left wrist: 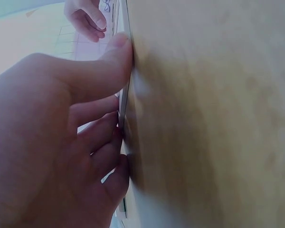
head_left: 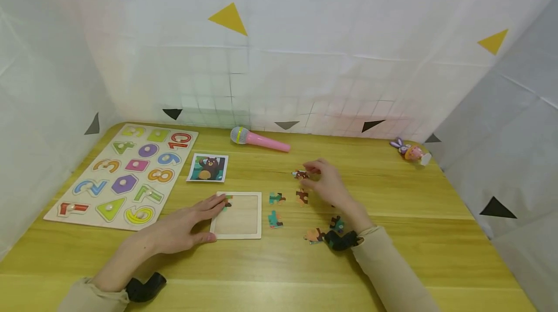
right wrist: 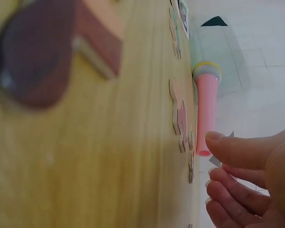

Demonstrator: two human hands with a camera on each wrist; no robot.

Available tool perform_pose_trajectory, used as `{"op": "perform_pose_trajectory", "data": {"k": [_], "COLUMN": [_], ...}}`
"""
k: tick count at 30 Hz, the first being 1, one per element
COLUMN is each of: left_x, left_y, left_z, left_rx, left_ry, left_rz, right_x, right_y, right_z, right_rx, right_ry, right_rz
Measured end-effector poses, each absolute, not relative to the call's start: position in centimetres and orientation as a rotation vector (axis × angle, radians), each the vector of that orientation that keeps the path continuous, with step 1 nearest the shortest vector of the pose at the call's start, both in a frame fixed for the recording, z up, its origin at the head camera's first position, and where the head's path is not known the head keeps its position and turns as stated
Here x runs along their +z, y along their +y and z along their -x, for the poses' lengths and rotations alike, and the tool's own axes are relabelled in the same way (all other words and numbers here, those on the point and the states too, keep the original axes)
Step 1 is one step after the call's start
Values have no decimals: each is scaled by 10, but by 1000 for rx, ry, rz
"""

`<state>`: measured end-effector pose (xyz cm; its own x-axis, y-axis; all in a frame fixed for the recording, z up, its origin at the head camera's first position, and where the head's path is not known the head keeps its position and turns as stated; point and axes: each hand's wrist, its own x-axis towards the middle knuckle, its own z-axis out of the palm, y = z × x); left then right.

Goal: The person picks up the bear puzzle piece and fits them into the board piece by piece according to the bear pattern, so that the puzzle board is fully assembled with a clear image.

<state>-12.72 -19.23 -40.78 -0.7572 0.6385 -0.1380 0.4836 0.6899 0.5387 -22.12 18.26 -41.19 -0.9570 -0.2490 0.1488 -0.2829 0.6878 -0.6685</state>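
My left hand (head_left: 192,222) rests on the left side of a shallow wooden puzzle tray (head_left: 258,215), fingers at its upper left corner and thumb at the lower left. A puzzle piece (head_left: 228,204) sits in that corner, partly under the fingertips. My right hand (head_left: 327,185) is over the table beside a brown bear puzzle piece (head_left: 300,174), thumb and fingers apart around its right end. In the right wrist view nothing shows between thumb and fingers. Several loose pieces lie between tray and right arm, among them a teal piece (head_left: 275,219) and a brown piece (head_left: 302,196).
A bear picture card (head_left: 208,168) lies behind the tray. At the left is a number and shape board (head_left: 126,171). A pink toy microphone (head_left: 260,139) lies at the back, and a small bunny toy (head_left: 410,151) at the back right. White cloth walls surround the table.
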Motion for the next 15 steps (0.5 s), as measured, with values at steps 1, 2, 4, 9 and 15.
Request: {"op": "perform_pose_trajectory", "data": {"k": [1, 2, 4, 9, 15], "left_x": [-408, -408, -408, -408, -409], "left_y": [-192, -193, -193, -193, -193], "left_z": [127, 127, 127, 127, 127], "left_rx": [692, 690, 687, 700, 703], "left_ry": [2588, 2589, 2592, 2584, 2589], "left_rz": [-884, -881, -880, -883, -887], "right_x": [-412, -412, -413, -415, -419], "right_y": [184, 184, 186, 188, 188], "right_z": [222, 223, 224, 225, 228], "right_rx": [1134, 1131, 1123, 1073, 936], "right_ry": [-2851, -2857, -2867, -2887, -2912], "right_rz": [-439, -434, -426, -420, -470]}}
